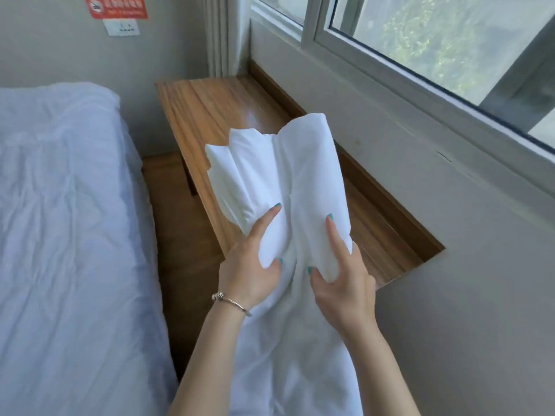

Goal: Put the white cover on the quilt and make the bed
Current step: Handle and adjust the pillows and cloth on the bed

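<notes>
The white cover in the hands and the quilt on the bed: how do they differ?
The white cover is bunched in thick folds and held up in the air over the wooden bench; the quilt lies spread flat on the bed. The cover is gripped by the left hand and the right hand; nothing touches the quilt. The cover looks bright white, the quilt bluish in shade. Both are pale, creased fabric.

One view only — head-worn, wide-angle, looking forward and down past my forearms. My hands sit close, low centre; bed [69, 235] at left edge, window [435, 55] upper right — verticals bowed.
</notes>
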`<action>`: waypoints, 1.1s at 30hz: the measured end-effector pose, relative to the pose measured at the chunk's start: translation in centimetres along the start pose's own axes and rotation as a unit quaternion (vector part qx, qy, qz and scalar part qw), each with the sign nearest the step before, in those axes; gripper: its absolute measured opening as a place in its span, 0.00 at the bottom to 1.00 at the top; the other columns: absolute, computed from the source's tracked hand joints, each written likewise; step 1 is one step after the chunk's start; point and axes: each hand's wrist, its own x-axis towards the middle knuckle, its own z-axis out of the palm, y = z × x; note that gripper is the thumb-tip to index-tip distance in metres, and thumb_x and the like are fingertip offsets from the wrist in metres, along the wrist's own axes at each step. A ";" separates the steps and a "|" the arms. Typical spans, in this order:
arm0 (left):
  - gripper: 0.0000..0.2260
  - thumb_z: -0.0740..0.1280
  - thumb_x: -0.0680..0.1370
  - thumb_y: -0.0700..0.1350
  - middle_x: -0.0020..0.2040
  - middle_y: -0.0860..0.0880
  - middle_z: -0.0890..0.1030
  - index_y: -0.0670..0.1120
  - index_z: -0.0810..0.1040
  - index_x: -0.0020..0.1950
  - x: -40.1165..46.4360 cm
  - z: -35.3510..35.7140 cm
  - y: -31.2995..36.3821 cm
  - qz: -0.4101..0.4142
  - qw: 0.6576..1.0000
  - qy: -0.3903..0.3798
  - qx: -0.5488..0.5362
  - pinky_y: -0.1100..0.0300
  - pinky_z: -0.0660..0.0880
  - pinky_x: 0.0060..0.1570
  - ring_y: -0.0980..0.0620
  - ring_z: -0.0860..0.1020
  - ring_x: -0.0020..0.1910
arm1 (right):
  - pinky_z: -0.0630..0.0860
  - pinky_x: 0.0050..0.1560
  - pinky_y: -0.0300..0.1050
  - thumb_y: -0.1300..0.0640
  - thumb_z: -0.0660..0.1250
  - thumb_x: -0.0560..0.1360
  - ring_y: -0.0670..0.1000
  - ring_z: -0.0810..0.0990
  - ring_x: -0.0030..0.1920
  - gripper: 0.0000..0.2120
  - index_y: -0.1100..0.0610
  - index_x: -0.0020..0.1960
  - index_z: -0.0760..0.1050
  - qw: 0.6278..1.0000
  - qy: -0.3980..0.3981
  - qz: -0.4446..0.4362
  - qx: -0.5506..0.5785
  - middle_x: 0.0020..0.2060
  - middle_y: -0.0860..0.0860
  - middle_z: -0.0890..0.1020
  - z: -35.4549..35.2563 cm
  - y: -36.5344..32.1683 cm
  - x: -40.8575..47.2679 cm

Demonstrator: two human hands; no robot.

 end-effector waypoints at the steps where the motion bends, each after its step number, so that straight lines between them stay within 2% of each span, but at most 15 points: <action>1: 0.40 0.69 0.72 0.41 0.67 0.69 0.66 0.76 0.53 0.69 -3.0 0.5 0.5 -0.014 0.999 0.024 -0.019 0.59 0.73 0.55 0.58 0.69 0.65 | 0.64 0.49 0.37 0.55 0.67 0.76 0.46 0.73 0.62 0.42 0.22 0.66 0.40 1.000 -0.016 -0.020 -0.013 0.72 0.38 0.63 -1.0 0.4 -1.9; 3: 0.38 0.69 0.71 0.44 0.72 0.62 0.65 0.74 0.55 0.70 -8.7 0.7 1.2 -0.031 0.996 0.068 -0.052 0.69 0.65 0.58 0.62 0.66 0.69 | 0.66 0.49 0.38 0.54 0.67 0.75 0.48 0.74 0.61 0.42 0.22 0.66 0.41 0.997 -0.044 -0.060 -0.028 0.73 0.39 0.63 -2.6 0.4 -5.7; 5: 0.38 0.69 0.70 0.44 0.72 0.64 0.65 0.73 0.57 0.70 -13.7 0.1 1.6 -0.043 0.990 0.120 -0.059 0.77 0.60 0.57 0.67 0.63 0.69 | 0.67 0.48 0.38 0.54 0.67 0.75 0.48 0.75 0.61 0.42 0.22 0.67 0.41 0.992 -0.071 -0.105 -0.026 0.73 0.39 0.63 -3.6 -0.3 -9.0; 7: 0.39 0.69 0.71 0.40 0.70 0.67 0.65 0.72 0.57 0.71 -17.9 -1.2 1.8 -0.062 0.984 0.164 -0.042 0.82 0.59 0.55 0.69 0.63 0.66 | 0.69 0.49 0.40 0.54 0.67 0.75 0.49 0.75 0.61 0.42 0.22 0.68 0.43 0.985 -0.091 -0.145 -0.008 0.72 0.40 0.65 -3.8 -1.2 -11.6; 9: 0.40 0.69 0.71 0.39 0.71 0.66 0.64 0.72 0.57 0.71 -21.8 -2.7 1.8 -0.081 0.979 0.188 -0.024 0.77 0.63 0.57 0.65 0.64 0.69 | 0.70 0.51 0.40 0.54 0.67 0.74 0.49 0.76 0.60 0.43 0.20 0.67 0.43 0.980 -0.109 -0.166 0.009 0.71 0.42 0.67 -3.4 -2.1 -14.4; 12: 0.39 0.67 0.70 0.43 0.70 0.66 0.65 0.73 0.55 0.71 -27.6 -4.7 1.6 -0.106 0.970 0.217 0.003 0.61 0.69 0.58 0.59 0.66 0.69 | 0.69 0.51 0.40 0.54 0.67 0.74 0.48 0.75 0.61 0.42 0.22 0.69 0.46 0.971 -0.132 -0.200 0.022 0.71 0.40 0.66 -2.3 -3.5 -18.9; 14: 0.38 0.67 0.70 0.43 0.68 0.65 0.67 0.73 0.55 0.71 -31.3 -5.9 1.4 -0.117 0.961 0.251 0.013 0.58 0.71 0.58 0.58 0.67 0.68 | 0.71 0.51 0.42 0.55 0.68 0.74 0.48 0.75 0.61 0.41 0.25 0.72 0.48 0.962 -0.143 -0.230 0.033 0.70 0.40 0.66 -1.5 -4.6 -21.5; 18: 0.39 0.66 0.70 0.44 0.67 0.61 0.67 0.73 0.53 0.72 -39.8 -8.4 -0.4 -0.155 0.933 0.325 0.014 0.64 0.67 0.57 0.57 0.67 0.67 | 0.70 0.50 0.43 0.56 0.68 0.74 0.51 0.75 0.61 0.42 0.24 0.70 0.46 0.936 -0.184 -0.299 0.020 0.71 0.42 0.67 1.1 -8.5 -27.8; 21: 0.41 0.68 0.71 0.43 0.67 0.68 0.64 0.73 0.51 0.72 -47.7 -11.6 -2.6 -0.186 0.907 0.377 0.013 0.76 0.61 0.55 0.59 0.66 0.69 | 0.69 0.45 0.42 0.57 0.69 0.73 0.52 0.77 0.57 0.43 0.26 0.71 0.47 0.908 -0.214 -0.359 0.028 0.68 0.43 0.70 4.3 -12.3 -34.3; 23: 0.43 0.69 0.72 0.40 0.64 0.74 0.62 0.74 0.49 0.72 -53.8 -14.2 -4.3 -0.211 0.887 0.411 0.029 0.72 0.64 0.55 0.59 0.66 0.69 | 0.75 0.44 0.45 0.58 0.68 0.73 0.53 0.79 0.54 0.44 0.25 0.71 0.46 0.887 -0.244 -0.390 0.048 0.68 0.44 0.71 7.0 -15.0 -39.6; 25: 0.44 0.69 0.73 0.40 0.62 0.76 0.61 0.76 0.47 0.71 -60.2 -16.9 -6.1 -0.231 0.870 0.433 0.046 0.66 0.65 0.55 0.59 0.66 0.67 | 0.75 0.47 0.45 0.59 0.67 0.74 0.52 0.77 0.56 0.43 0.25 0.71 0.46 0.869 -0.270 -0.410 0.063 0.69 0.44 0.69 9.7 -17.6 -45.8; 27: 0.44 0.69 0.73 0.40 0.62 0.72 0.62 0.77 0.45 0.70 -66.3 -19.9 -8.2 -0.248 0.862 0.438 0.062 0.64 0.65 0.54 0.56 0.67 0.65 | 0.72 0.48 0.44 0.60 0.65 0.74 0.49 0.73 0.59 0.42 0.25 0.71 0.46 0.860 -0.285 -0.416 0.079 0.70 0.42 0.68 12.2 -20.3 -51.9; 30: 0.44 0.68 0.74 0.40 0.69 0.60 0.66 0.77 0.46 0.70 -74.7 -25.0 -10.8 -0.278 0.848 0.446 0.075 0.64 0.64 0.55 0.54 0.68 0.64 | 0.71 0.47 0.39 0.61 0.64 0.75 0.48 0.75 0.56 0.42 0.24 0.71 0.46 0.844 -0.328 -0.414 0.093 0.68 0.42 0.68 15.4 -24.7 -60.3; 33: 0.42 0.67 0.74 0.40 0.69 0.53 0.69 0.76 0.47 0.70 -80.4 -31.1 -13.3 -0.284 0.843 0.453 0.067 0.62 0.67 0.56 0.52 0.70 0.63 | 0.67 0.45 0.38 0.60 0.63 0.75 0.47 0.74 0.56 0.41 0.24 0.70 0.46 0.835 -0.346 -0.416 0.096 0.65 0.42 0.70 18.1 -30.0 -66.2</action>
